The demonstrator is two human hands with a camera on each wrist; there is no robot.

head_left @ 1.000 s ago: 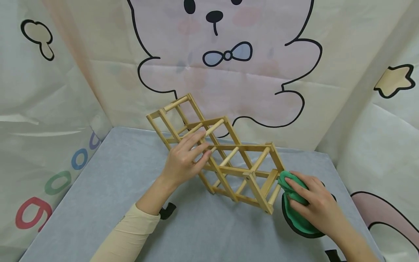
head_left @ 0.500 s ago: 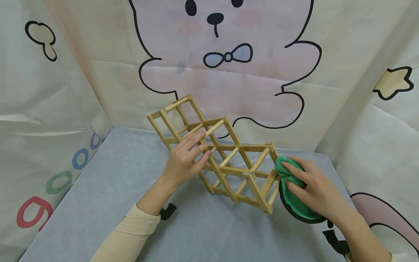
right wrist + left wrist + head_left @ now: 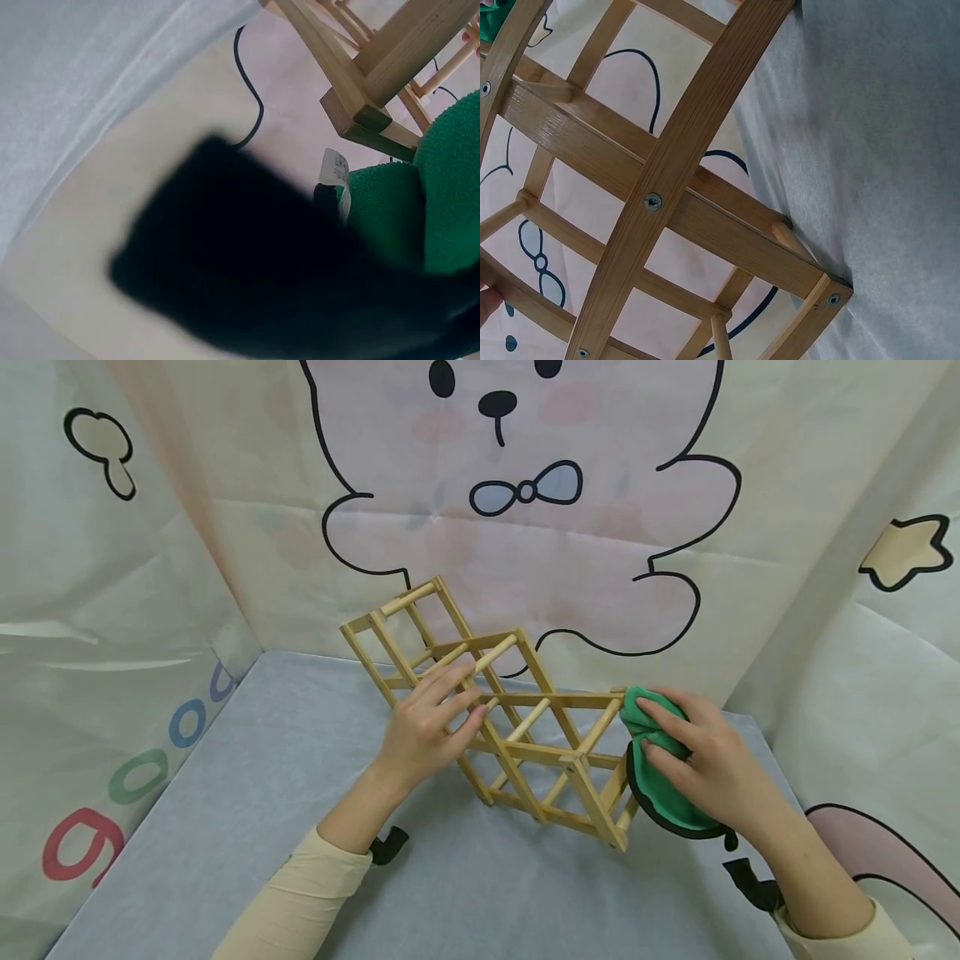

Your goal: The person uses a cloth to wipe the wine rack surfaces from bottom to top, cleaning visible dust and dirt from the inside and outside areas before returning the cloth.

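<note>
A lattice rack of pale wooden slats and dowels [image 3: 577, 700], like a wine rack, stands tilted across the table's middle. My left hand [image 3: 420, 727] grips its front bars near the centre, thumb and fingers at a slat. In the left wrist view, screwed slats [image 3: 671, 161] fill most of the picture, and a fingertip [image 3: 487, 304] shows at the left edge. My right hand [image 3: 712, 760] holds a folded green terry cloth [image 3: 671, 789] with black edging against the rack's upper right corner. The right wrist view shows this cloth [image 3: 386, 206], with a white label, beside the rack's end [image 3: 405, 52].
A light blue-grey cloth covers the table [image 3: 247, 827]. Pale sheets printed with a cartoon bear [image 3: 525, 560] hang behind it and at both sides. Black straps [image 3: 390, 845] show beside the wrists. A dark blurred shape [image 3: 247, 255] blocks much of the right wrist view.
My right hand has slid the green cloth upward along the rack's right end, from its lower part to the top corner. The left hand and the rack have stayed put.
</note>
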